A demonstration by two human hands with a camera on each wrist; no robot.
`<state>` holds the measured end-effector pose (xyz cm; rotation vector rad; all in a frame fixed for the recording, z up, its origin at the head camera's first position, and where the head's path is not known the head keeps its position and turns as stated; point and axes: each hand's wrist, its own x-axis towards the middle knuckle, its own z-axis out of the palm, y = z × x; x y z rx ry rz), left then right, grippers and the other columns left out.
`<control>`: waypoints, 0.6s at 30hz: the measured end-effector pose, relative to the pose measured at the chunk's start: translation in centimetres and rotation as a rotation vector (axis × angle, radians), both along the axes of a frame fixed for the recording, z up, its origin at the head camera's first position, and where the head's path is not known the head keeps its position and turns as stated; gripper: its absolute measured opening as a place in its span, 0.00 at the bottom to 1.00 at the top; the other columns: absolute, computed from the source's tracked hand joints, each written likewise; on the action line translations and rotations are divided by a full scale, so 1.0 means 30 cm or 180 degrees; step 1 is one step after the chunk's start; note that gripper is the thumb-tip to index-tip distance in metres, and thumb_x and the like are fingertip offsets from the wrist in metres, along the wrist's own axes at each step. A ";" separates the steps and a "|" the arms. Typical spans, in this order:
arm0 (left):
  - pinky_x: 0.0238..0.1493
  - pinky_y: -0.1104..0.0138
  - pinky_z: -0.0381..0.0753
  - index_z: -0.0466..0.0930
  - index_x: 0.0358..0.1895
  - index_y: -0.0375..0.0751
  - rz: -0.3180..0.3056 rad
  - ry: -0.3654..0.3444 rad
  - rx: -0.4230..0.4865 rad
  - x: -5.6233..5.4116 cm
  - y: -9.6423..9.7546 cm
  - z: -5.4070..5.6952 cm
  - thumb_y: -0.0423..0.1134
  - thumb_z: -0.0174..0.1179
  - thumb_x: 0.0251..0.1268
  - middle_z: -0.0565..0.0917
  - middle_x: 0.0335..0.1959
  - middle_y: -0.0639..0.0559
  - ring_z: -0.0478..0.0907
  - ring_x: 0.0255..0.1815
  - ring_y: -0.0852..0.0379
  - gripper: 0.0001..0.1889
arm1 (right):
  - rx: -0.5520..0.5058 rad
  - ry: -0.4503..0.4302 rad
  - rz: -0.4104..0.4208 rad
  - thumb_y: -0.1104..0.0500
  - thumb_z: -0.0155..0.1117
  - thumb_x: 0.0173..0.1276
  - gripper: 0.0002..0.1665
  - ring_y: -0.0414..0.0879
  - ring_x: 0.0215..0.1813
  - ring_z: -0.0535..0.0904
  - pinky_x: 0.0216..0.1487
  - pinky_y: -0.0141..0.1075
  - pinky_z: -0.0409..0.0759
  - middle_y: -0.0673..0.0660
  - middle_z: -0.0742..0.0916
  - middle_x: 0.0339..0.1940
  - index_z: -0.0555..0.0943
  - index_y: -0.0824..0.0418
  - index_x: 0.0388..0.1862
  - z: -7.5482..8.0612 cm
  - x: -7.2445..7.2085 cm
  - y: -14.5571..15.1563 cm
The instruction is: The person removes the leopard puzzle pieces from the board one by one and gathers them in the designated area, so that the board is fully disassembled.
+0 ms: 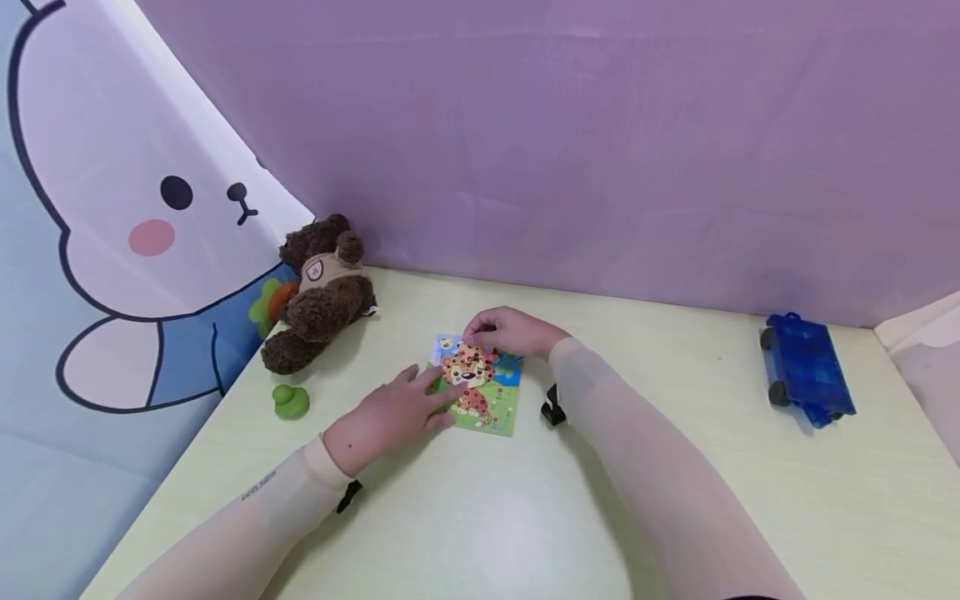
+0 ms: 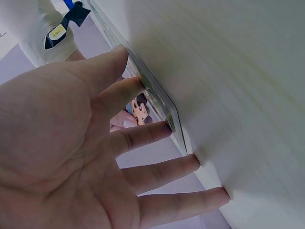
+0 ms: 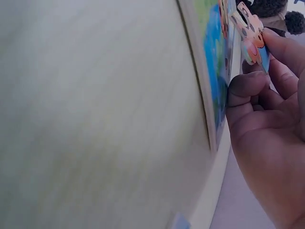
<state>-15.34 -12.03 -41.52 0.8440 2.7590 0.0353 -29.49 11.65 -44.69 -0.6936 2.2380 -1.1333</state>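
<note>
A leopard jigsaw puzzle lies flat on the table, its picture showing a spotted cub on green grass under blue sky. Between thumb and fingers, my right hand pinches a puzzle piece with orange spots and a blue corner, held over the puzzle's upper part. My left hand has its fingers spread, fingertips on the puzzle's left side and the table beside it. In the left wrist view the puzzle's edge runs under the thumb and first fingers, while the other fingertips reach the tabletop.
A brown teddy bear leans at the table's back left corner, with a green toy duck in front of it. Far to the right stands a blue toy cart with black wheels. A purple cloth hangs behind the table.
</note>
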 end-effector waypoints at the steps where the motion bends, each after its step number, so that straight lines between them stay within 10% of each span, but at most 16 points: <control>1: 0.62 0.31 0.84 0.68 0.82 0.55 0.0009 -0.0017 -0.0003 0.000 0.000 -0.001 0.53 0.53 0.85 0.67 0.82 0.33 0.69 0.76 0.20 0.28 | -0.0019 -0.0035 -0.0003 0.50 0.60 0.84 0.13 0.44 0.42 0.80 0.50 0.36 0.82 0.50 0.87 0.40 0.86 0.51 0.57 0.002 0.000 0.001; 18: 0.64 0.30 0.82 0.66 0.83 0.57 0.0047 -0.0099 -0.0010 -0.007 -0.002 -0.008 0.56 0.52 0.85 0.65 0.83 0.35 0.66 0.78 0.19 0.29 | -0.0018 0.0129 -0.0097 0.49 0.58 0.85 0.14 0.45 0.37 0.78 0.46 0.43 0.83 0.51 0.85 0.37 0.85 0.51 0.58 0.094 0.028 0.136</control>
